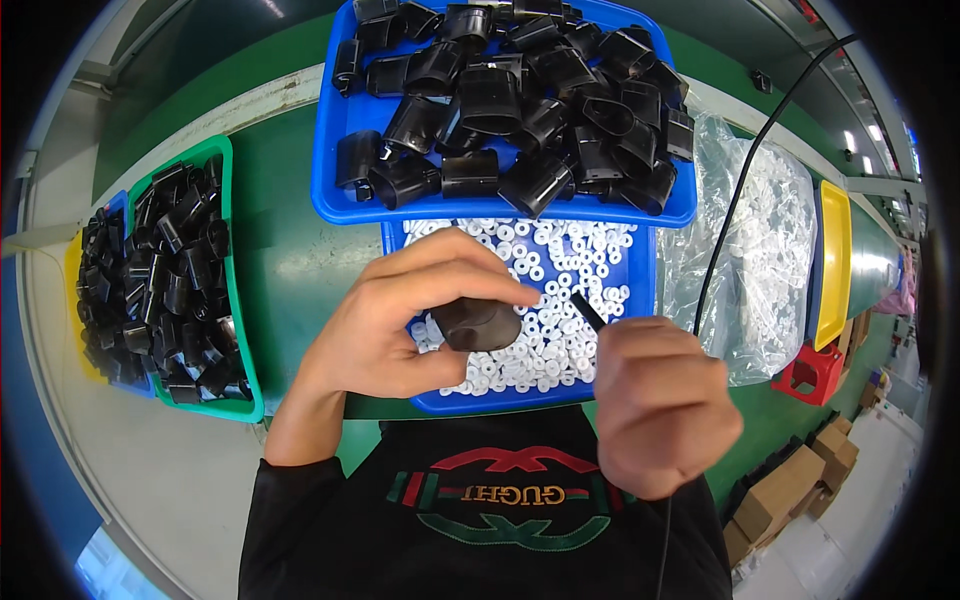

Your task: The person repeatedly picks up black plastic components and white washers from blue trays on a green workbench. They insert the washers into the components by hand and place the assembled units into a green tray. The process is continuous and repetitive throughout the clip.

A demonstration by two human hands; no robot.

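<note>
A small black plastic part point(478, 323) sits between the thumb & fingers of the left hand point(395, 320), pinched tight. Right by it, the right hand point(660, 405) is curled in a fist round a thin black stick tool point(588, 310); the tip pokes out above the knuckles, near the part but not touching. Under both hands is a blue tray point(500, 402) w/ lots of little white rings point(560, 290). Past the fingertips, a bigger blue tray point(335, 160) holds a pile of black parts. Far off the left hand's side, a green bin point(240, 330) w/ more black parts. Off the right hand's side, a clear bag point(760, 250) of white bits.
</note>
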